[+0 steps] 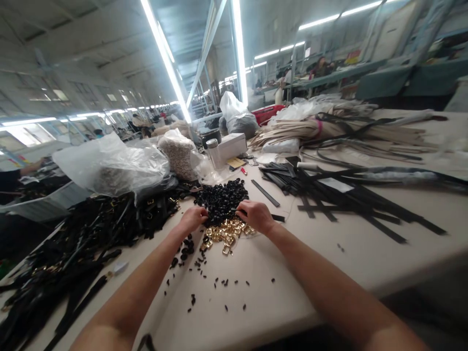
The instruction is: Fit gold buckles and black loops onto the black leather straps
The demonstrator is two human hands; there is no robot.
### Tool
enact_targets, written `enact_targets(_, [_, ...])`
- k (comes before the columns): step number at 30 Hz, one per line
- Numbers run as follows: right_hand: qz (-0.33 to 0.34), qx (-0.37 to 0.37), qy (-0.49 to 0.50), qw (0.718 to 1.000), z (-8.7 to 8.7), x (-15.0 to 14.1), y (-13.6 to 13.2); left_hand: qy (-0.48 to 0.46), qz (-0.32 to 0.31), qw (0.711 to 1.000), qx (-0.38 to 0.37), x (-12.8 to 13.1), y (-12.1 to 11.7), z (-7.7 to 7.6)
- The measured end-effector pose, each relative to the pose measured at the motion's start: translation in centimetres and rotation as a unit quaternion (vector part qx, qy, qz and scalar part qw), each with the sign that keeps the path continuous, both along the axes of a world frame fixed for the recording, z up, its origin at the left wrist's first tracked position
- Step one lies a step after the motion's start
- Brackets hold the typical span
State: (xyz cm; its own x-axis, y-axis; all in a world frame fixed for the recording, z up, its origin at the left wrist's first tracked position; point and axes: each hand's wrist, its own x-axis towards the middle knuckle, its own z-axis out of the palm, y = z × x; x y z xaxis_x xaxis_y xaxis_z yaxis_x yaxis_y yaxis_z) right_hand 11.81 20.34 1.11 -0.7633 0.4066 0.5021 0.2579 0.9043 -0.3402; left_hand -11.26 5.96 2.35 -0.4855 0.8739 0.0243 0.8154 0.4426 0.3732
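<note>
My right hand (256, 216) is closed over a black strap (278, 218); one end juts out past the wrist side, and a dark tip shows by the fingertips. At the left edge of a heap of small black rings (222, 197), my left hand (193, 219) has its fingers pinched together, and whatever lies in them is too small to make out. Gold buckles (227, 235) are piled on the table just below the rings, between the two hands. Loose black bits (225, 282) lie scattered nearer to me.
Finished-looking black straps with buckles (120, 229) cover the table's left side. Behind them stand clear plastic bags (120, 163). A jar (212, 152) and a white box (234, 145) are at the back. Flat black strips (351, 200) and beige strips (292, 131) spread out on the right.
</note>
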Motion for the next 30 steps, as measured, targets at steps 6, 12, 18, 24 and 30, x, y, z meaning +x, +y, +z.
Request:
enact_targets(6, [0.031, 0.007, 0.017, 0.999, -0.2, -0.1, -0.9, 0.031, 0.009, 0.998, 0.057, 0.5, 0.9, 0.4])
enact_targets(12, [0.038, 0.010, 0.053, 0.998, 0.3, 0.0, -1.6, -0.084, 0.029, 0.977, 0.196, 3.0, -1.5, 0.9])
enact_targets(18, [0.084, -0.019, 0.063, 0.994, 0.8, -0.1, -3.9, -0.573, 0.138, 0.737, 0.329, 7.5, -5.4, -1.6])
enact_targets(24, [0.129, -0.037, 0.089, 0.987, 0.7, -0.4, -5.2, -0.651, 0.209, 0.638, 0.354, 9.2, -5.3, -2.1])
enact_targets(30, [0.130, -0.036, 0.094, 0.986, 0.2, -0.7, -5.9, -0.656, 0.218, 0.638, 0.339, 10.1, -4.8, -1.7])
